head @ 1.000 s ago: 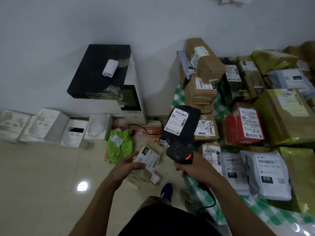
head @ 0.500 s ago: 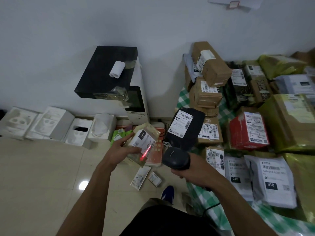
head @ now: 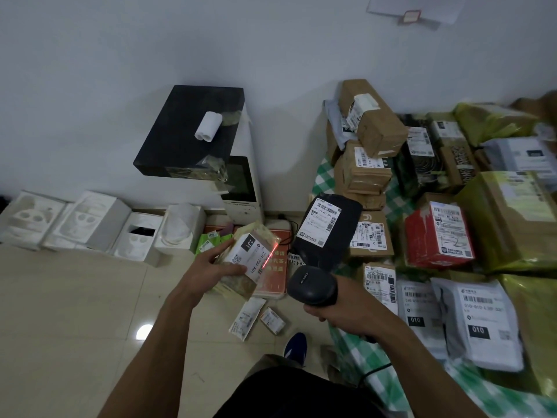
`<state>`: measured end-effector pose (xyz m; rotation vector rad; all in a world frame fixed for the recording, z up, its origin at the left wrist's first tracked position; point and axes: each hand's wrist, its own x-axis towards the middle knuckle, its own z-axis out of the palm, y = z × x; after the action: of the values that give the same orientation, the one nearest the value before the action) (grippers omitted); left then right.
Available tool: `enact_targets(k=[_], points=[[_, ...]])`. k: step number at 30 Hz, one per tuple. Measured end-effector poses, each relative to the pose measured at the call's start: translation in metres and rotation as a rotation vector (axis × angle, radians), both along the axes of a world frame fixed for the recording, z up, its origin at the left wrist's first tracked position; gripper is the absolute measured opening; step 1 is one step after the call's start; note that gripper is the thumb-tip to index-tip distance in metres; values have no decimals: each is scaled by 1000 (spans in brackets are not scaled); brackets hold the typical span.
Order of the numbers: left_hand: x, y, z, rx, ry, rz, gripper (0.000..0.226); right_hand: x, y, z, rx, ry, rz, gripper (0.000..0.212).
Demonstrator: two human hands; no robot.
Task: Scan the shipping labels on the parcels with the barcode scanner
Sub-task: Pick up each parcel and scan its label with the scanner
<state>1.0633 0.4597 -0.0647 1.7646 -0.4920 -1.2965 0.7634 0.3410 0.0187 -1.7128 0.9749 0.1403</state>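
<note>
My left hand (head: 211, 268) grips a small brown padded parcel (head: 244, 260) above the floor, its white shipping label (head: 251, 254) facing up. A red scan line crosses the label's right side. My right hand (head: 346, 309) holds the black barcode scanner (head: 312, 286) by its handle, its head pointing left at that parcel. A black bag parcel (head: 328, 230) with a white label stands just behind the scanner. Many labelled parcels, including a red box (head: 437, 233) and grey mailers (head: 479, 321), lie on a green checked cloth (head: 324, 179) to the right.
Two small labelled packets (head: 256, 318) lie on the tiled floor below the held parcel. A black box with a white paper roll (head: 208, 126) sits on a white machine (head: 241, 188) by the wall. White foam moulds (head: 90, 221) line the wall at left. My blue shoe (head: 295, 346) shows below.
My left hand has lifted the small parcel off the floor pile and tilted its label toward the scanner. The scanner has turned left and its red line now falls on the label.
</note>
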Motion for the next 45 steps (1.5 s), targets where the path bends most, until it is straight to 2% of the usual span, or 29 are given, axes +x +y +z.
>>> enact_targets(k=[8, 16, 19, 21, 24, 26, 29, 31, 33, 35, 37, 39, 40, 42, 45], points=[[-14, 7, 10, -20, 11, 15, 104, -1, 0, -3, 32, -2, -21, 32], [-88, -6, 23, -223, 116, 58, 107, 5, 6, 0, 105, -285, -531, 35], [-119, -26, 31, -301, 80, 121, 87, 2, 3, 2, 4, -359, -644, 30], [-136, -42, 33, -315, 9, 112, 77, -2, 2, 6, -33, -396, -669, 35], [-154, -59, 25, -318, -48, 50, 81, -10, -2, 7, -71, -427, -703, 55], [-161, -69, 20, -287, -48, 4, 67, -16, -4, 6, -95, -426, -732, 66], [-168, -79, 24, -304, 18, -82, 41, -30, -7, 2, -131, -406, -809, 70], [-166, -85, 25, -312, 17, -152, 35, -41, -8, 0, -153, -375, -838, 74], [-160, -93, 21, -281, -142, -198, 37, -51, -9, 0, -170, -341, -850, 74], [-150, -105, 6, -188, -399, -96, 42, -59, -9, -1, -165, -308, -860, 67], [-141, -117, -5, -77, -487, -35, 55, -63, -6, 0, -153, -259, -854, 59], [-137, -128, -11, 18, -345, -8, 56, -66, -2, -3, -147, -188, -815, 49], [-135, -131, -14, 29, -281, -5, 46, -68, 1, -5, -140, -156, -792, 44], [-129, -137, -22, 17, -305, -13, 26, -70, 5, -9, -118, -104, -750, 39], [-118, -145, -31, -10, -326, 79, 15, -72, 9, -15, -113, -48, -733, 45]])
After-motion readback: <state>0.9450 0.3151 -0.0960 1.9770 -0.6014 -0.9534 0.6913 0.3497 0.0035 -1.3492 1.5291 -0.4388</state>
